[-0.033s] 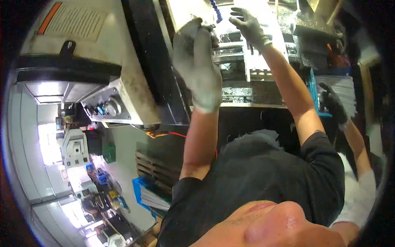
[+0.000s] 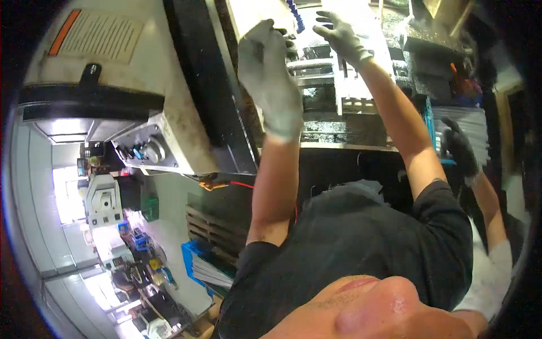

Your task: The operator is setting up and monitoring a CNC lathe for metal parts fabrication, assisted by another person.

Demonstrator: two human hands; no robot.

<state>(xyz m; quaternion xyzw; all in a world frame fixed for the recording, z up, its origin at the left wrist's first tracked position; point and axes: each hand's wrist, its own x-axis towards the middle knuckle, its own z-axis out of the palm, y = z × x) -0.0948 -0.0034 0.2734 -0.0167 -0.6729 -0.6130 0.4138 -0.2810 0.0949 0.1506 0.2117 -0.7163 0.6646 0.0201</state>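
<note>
My left hand (image 2: 272, 85), in a pale grey glove with dark fingertips, reaches up to the machine's work area. Its fingers are bent inward beside a bright metal surface; anything between them is hidden. To its right, my right hand (image 2: 342, 38), gloved the same way, hovers over a brightly lit plate (image 2: 361, 85) with fingers apart and nothing in them. A blue segmented coolant hose (image 2: 296, 16) hangs between the two hands. Under them run shiny metal bars (image 2: 313, 64) on the wet machine bed (image 2: 327, 127).
At the right, a co-worker's gloved hand (image 2: 460, 148) is near a blue-edged tray (image 2: 446, 160) of pale strips. A machine control panel (image 2: 148, 149) with a round knob stands left. Lower left are a wooden pallet (image 2: 210, 233) and a blue crate (image 2: 195, 265).
My left hand has shifted slightly and looks sharper, its fingertips clearer. My right hand stays almost in place. The co-worker's hand has moved slightly.
</note>
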